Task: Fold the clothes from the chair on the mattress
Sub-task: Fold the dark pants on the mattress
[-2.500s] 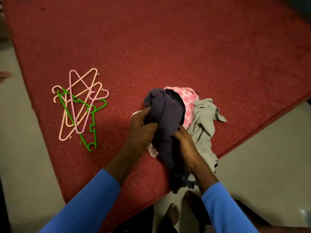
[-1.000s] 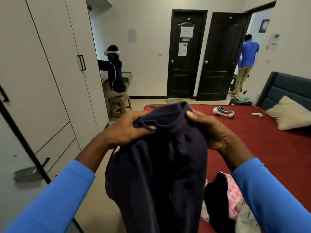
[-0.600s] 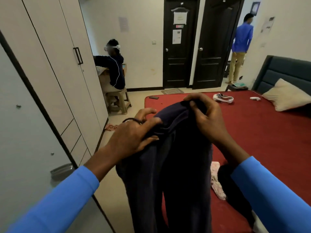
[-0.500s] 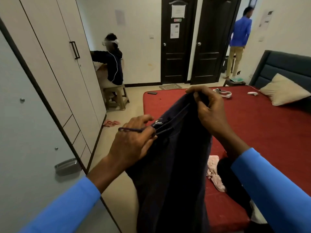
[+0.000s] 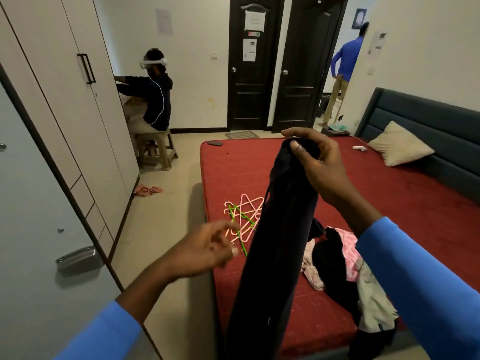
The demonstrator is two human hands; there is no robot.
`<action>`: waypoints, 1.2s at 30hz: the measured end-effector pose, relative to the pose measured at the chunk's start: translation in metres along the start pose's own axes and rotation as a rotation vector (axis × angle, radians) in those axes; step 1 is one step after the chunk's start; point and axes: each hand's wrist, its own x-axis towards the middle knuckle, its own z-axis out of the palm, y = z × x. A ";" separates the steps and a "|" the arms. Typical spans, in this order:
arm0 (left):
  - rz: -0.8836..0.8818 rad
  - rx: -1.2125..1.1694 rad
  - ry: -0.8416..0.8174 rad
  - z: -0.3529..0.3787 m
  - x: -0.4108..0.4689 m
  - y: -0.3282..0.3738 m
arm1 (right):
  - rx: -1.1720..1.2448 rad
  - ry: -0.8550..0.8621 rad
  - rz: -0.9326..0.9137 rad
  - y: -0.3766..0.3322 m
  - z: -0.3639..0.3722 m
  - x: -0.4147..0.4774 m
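Navy garment (image 5: 275,242) hanging from raised right hand (image 5: 320,167)

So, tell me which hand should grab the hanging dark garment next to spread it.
Left, probably. The left hand is empty beside the dark garment, while the right hand is busy gripping its top end.

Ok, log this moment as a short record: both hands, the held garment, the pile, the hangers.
right hand: pinches the top of the dark navy garment, held up
dark navy garment: hangs down, bunched, unfolded
left hand: free, fingers loosely curled, blurred
clothes pile: unfolded on the red mattress
plastic hangers: pink and green, lying on the mattress
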 end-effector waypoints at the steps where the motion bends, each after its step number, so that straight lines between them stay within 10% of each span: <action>1: 0.088 0.000 0.157 -0.004 0.011 0.004 | 0.014 -0.025 0.007 0.001 -0.005 0.000; 4: 0.293 0.113 0.291 -0.010 0.045 0.019 | 0.099 -0.075 0.023 0.003 -0.019 -0.001; 12: 0.269 0.357 -0.173 0.028 0.103 0.030 | 0.203 -0.045 0.034 0.019 -0.060 0.005; 20: 0.306 -0.065 0.139 0.068 0.114 0.022 | 0.073 0.091 0.021 0.053 -0.095 0.006; 31: 0.436 0.482 0.325 0.031 0.090 0.027 | 0.014 0.320 0.072 0.113 -0.096 0.005; 36: 0.146 0.511 0.144 0.030 0.083 0.018 | 0.006 0.311 0.042 0.110 -0.079 0.012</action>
